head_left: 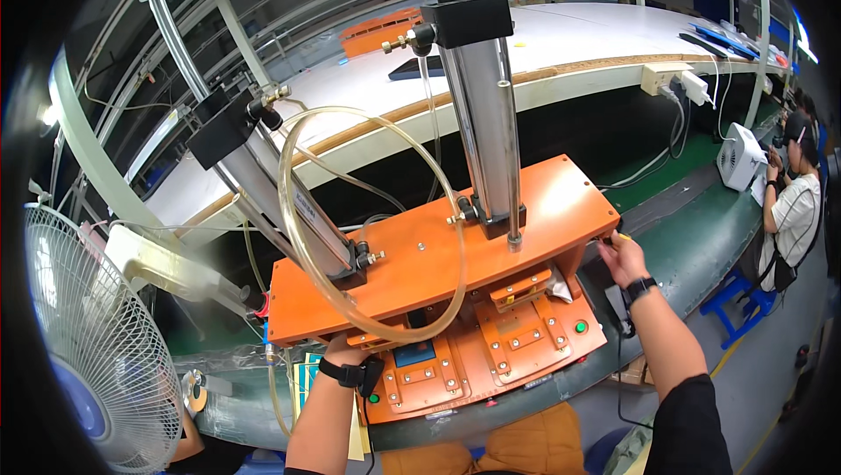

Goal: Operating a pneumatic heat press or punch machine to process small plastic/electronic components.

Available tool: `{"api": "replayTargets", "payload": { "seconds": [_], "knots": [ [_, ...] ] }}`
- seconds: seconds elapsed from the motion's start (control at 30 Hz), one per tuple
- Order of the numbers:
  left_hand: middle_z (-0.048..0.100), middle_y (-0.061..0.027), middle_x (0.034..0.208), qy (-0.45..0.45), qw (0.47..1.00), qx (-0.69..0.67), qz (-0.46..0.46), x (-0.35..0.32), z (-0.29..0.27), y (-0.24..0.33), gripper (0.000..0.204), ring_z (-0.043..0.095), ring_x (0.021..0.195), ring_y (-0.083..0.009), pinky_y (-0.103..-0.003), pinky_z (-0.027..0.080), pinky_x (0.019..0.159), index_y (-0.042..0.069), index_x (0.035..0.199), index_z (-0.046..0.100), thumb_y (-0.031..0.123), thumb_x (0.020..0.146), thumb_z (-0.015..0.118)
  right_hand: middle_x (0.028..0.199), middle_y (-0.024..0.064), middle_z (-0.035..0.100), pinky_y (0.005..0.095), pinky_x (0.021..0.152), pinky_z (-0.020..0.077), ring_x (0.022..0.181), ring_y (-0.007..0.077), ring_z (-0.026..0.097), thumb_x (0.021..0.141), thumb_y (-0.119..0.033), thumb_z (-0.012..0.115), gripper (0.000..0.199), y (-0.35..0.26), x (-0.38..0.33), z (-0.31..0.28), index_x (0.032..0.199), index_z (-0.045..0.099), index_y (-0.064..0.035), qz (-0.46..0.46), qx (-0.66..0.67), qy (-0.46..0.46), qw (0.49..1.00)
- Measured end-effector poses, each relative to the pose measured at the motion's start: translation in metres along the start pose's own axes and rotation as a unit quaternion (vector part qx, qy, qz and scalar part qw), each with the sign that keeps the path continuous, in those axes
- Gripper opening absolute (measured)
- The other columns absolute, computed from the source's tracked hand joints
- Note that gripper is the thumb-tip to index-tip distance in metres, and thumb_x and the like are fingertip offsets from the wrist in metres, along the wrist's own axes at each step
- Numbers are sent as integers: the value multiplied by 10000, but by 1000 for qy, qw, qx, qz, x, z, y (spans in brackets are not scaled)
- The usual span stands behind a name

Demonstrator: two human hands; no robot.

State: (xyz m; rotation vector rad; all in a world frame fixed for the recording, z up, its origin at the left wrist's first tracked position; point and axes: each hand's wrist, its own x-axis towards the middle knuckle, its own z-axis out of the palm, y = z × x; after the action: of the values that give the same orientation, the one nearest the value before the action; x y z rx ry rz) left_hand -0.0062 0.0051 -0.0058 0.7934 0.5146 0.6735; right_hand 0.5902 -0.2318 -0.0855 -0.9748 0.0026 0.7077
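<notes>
In front of me stands an orange pneumatic press with two upright silver cylinders, the left one and the right one. A clear hose loops over its top plate. My left hand reaches under the plate's left front edge, its fingers hidden there. Close by, a dark blue flat piece lies in the left fixture. My right hand is at the press's right end, fingers closed around something small with a bit of yellow showing. The right fixture has a green button beside it.
A large fan stands close on the left. Behind the press runs a white table with a power strip on its edge. To the right are a small white fan, a blue stool and a seated person.
</notes>
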Motion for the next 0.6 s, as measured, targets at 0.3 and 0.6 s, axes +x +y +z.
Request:
{"api": "replayTargets", "payload": {
  "seconds": [0.3, 0.6],
  "knots": [
    [658, -155, 1371, 17, 926, 356, 122, 20, -26, -14, 381, 635, 1296, -316, -448, 562, 1072, 93, 1412, 569, 293, 1087, 567, 1157, 132, 769, 391, 801, 616, 1058, 276, 757, 962, -304, 757, 375, 13, 77, 73, 1194, 729, -11, 30, -261, -254, 931],
    [736, -127, 1185, 6, 697, 716, 37, -23, 93, 29, 256, 691, 1138, -318, -416, 567, 981, 131, 1192, 714, 223, 954, 724, 1460, 374, 536, 511, 1133, 481, 1402, 498, 509, 723, -559, 908, 1183, -68, -136, -4, 1581, 387, 66, -77, -836, -37, 542]
  ]
}}
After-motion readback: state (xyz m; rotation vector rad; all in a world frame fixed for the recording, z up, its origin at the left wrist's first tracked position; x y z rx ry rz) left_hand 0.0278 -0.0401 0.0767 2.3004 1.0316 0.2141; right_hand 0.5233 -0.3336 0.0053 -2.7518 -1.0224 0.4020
